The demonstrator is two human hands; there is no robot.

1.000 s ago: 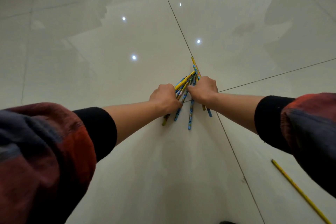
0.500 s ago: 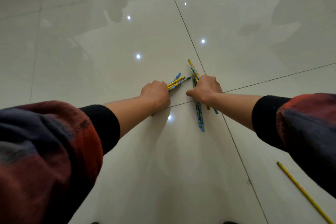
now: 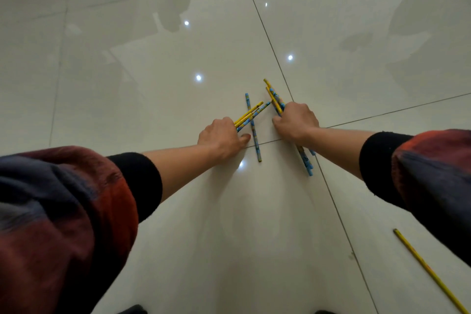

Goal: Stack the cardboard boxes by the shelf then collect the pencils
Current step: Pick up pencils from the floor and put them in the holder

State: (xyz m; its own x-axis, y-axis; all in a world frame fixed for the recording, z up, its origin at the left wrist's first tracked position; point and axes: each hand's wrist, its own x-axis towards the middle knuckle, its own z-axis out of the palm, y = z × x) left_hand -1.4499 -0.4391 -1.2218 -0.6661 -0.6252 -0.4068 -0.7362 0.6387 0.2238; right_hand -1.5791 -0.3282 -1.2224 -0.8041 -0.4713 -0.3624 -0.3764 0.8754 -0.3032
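2 hands are down on the glossy floor (image 3: 178,211) in my view, both reaching forward from sleeves with black ribbed cuffs and a soft, fuzzy red and dark outer layer. The left hand (image 3: 221,135) is curled around a small bundle of pencils (image 3: 251,115), thin straight sticks in yellow and patterned blue, which fan out up and to the right from its fingers; its thumb presses flat toward the floor. 1 blue pencil (image 3: 253,130) lies loose on the tile just beside that thumb, running near to far and crossing under the held bundle. The right hand (image 3: 297,122) is closed around a second bundle of pencils (image 3: 275,99), their yellow and blue ends sticking out beyond the knuckles and the blue lower ends showing below the wrist, slanting along a grout line. The 2 bundles almost meet at their far tips. The floor is large, polished, pale tiles with thin dark joints, mirror-smooth enough to reflect ceiling spots. 1 long yellow pencil (image 3: 428,270) lies well apart at lower right, on its own.
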